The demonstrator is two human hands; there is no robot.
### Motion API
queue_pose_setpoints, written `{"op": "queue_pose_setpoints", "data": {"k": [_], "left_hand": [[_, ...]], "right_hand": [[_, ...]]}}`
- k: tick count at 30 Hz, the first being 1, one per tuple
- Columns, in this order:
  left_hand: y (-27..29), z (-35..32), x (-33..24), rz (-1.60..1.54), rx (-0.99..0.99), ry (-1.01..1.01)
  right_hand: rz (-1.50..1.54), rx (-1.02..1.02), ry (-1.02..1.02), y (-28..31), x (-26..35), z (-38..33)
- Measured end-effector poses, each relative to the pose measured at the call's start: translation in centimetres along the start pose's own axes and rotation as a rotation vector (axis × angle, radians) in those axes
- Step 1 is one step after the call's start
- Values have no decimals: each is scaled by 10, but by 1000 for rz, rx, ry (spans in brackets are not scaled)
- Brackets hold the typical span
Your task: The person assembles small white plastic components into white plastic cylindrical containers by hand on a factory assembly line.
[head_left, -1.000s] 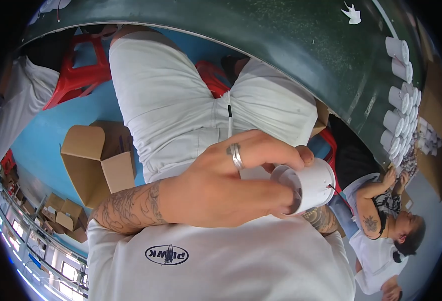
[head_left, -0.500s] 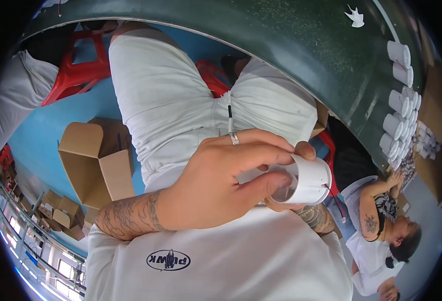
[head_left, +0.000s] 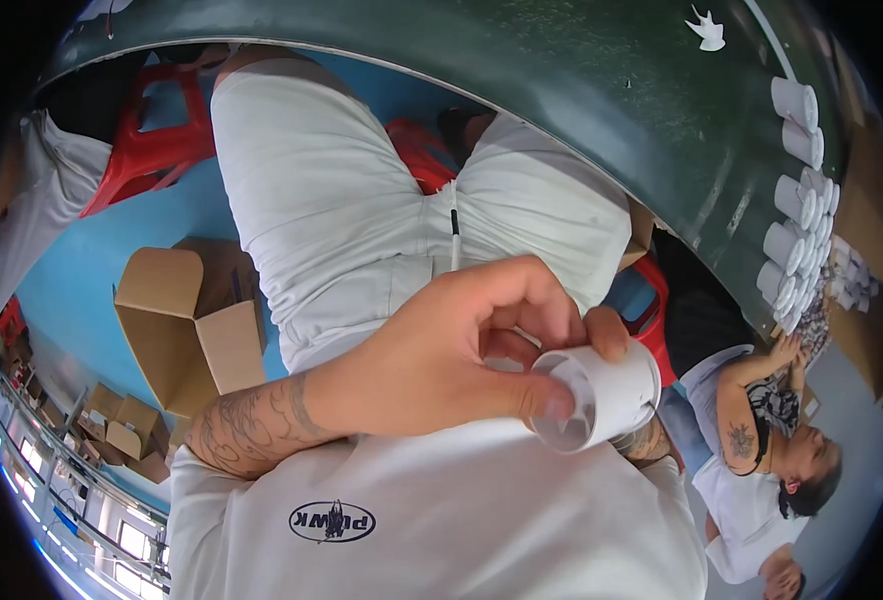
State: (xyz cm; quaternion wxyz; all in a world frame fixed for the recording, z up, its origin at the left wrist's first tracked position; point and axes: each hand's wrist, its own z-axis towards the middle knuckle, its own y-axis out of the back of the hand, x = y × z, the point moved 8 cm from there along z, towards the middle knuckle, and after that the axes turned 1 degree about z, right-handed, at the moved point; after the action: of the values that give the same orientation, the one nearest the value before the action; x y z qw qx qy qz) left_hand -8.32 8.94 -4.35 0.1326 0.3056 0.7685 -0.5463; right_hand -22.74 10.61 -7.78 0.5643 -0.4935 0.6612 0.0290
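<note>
A white plastic cylindrical housing (head_left: 623, 392) is held in front of my shirt, with its open end turned toward my left hand. My left hand (head_left: 471, 350) is closed at that end. Its thumb reaches over the rim into the opening, and its bent fingers meet the outer edge. My right hand (head_left: 607, 333) grips the housing from behind. Only a fingertip over the top shows; the rest is hidden by the housing. A dark spot marks a small hole in the housing's side. What lies inside the opening is hard to make out.
The dark green table (head_left: 561, 70) curves across the top. Several white cups (head_left: 796, 200) stand along its right side, and a white bird-shaped piece (head_left: 706, 30) lies farther in. An open cardboard box (head_left: 176, 320) sits at left, near a red stool (head_left: 161, 130). Another person (head_left: 761, 450) works at right.
The housing has tilted so its open end faces more toward me and lower. My left fingers have curled back from its top. The dark wire at its side no longer shows clearly.
</note>
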Motion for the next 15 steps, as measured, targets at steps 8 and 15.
{"op": "queue_pose_setpoints", "data": {"k": [8,15], "left_hand": [[-1,5,-2,34,50,128],[-4,5,-11,38,67,-47]], "right_hand": [[-669,171,693,7,34,-19],[-676,27,763,-6,30,-16]]}}
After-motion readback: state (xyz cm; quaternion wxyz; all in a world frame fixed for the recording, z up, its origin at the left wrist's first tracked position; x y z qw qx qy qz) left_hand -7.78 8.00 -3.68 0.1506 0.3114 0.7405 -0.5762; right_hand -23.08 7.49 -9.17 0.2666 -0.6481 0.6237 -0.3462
